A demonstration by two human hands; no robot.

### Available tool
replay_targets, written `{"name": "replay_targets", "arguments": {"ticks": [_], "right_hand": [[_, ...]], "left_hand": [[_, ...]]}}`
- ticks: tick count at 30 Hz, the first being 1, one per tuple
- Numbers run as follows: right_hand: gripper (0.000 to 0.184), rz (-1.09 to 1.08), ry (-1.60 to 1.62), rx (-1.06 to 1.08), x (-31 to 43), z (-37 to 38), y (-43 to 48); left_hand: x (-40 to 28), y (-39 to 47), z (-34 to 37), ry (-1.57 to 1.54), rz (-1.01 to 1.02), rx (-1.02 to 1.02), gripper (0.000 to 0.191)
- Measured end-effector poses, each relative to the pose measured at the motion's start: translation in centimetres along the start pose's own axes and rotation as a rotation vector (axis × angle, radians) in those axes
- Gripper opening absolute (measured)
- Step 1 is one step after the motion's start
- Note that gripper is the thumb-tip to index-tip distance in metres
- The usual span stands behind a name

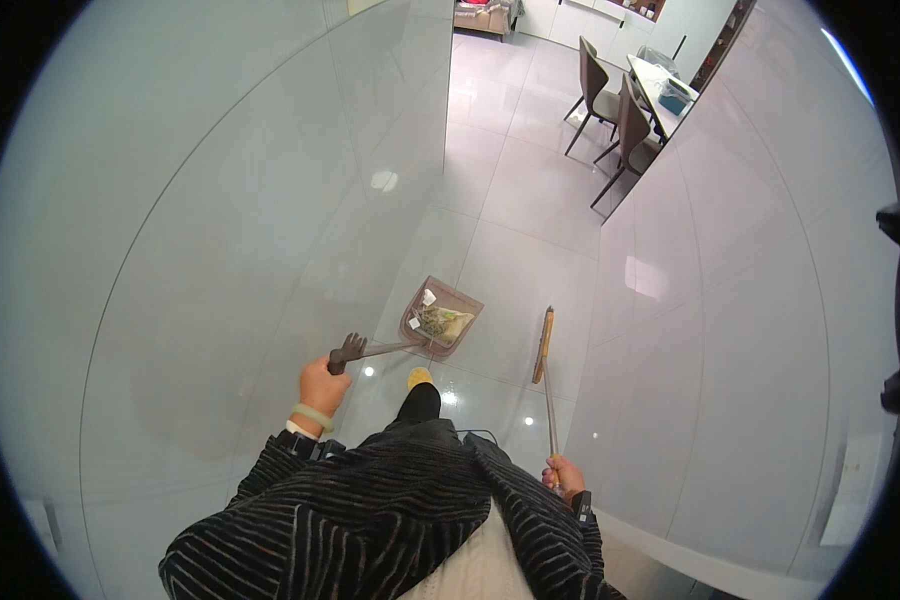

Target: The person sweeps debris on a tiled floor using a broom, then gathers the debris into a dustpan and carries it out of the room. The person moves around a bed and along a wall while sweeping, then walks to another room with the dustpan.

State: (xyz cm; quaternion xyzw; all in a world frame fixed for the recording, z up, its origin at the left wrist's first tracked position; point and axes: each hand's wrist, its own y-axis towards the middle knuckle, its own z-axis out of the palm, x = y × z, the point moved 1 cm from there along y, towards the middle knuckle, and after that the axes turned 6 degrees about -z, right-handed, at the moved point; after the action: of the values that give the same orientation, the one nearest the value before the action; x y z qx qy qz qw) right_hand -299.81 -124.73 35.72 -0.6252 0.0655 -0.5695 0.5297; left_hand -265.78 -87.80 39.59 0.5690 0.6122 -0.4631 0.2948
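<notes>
On the left, my left hand [322, 388] grips the dark top of a long-handled dustpan [412, 330], whose comb-like teeth stick out past my fingers. The brownish, see-through pan lies ahead of my yellow shoe [419, 376]. Inside the pan are scraps of debris [442, 322], among them white bits, a yellowish piece and a greyish clump. At lower right, my right hand [565, 475] is closed around the pole of a broom [544, 345]. The broom's narrow orange-brown head points forward over the tiles, apart from the dustpan. Whether the head touches the floor I cannot tell.
Glossy tiled walls flank me, a left wall [270, 225] and a right wall [720, 300]. Past the opening ahead stand two brown chairs [634, 127] at a white table [656, 79] bearing a blue-green box [673, 97]. Farther back is a sofa [484, 19].
</notes>
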Motion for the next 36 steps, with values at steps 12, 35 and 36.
{"name": "replay_targets", "arguments": {"ticks": [12,35,36], "right_hand": [[0.022,-0.451,-1.080,0.073,-7.6,-7.0,-8.3],[0.010,0.013,-0.109,-0.048,-1.6,1.8,-3.7],[0.010,0.009,-0.127,-0.041,-1.0,2.3,-3.4]], "left_hand": [[-4.1,-3.6,-4.7,0.164,0.235,-0.035,0.020],[3.0,-7.5,-4.8,-0.072,0.077,-0.085,0.018],[3.1,-7.5,-4.3,-0.073,0.066,-0.085,0.019]]}}
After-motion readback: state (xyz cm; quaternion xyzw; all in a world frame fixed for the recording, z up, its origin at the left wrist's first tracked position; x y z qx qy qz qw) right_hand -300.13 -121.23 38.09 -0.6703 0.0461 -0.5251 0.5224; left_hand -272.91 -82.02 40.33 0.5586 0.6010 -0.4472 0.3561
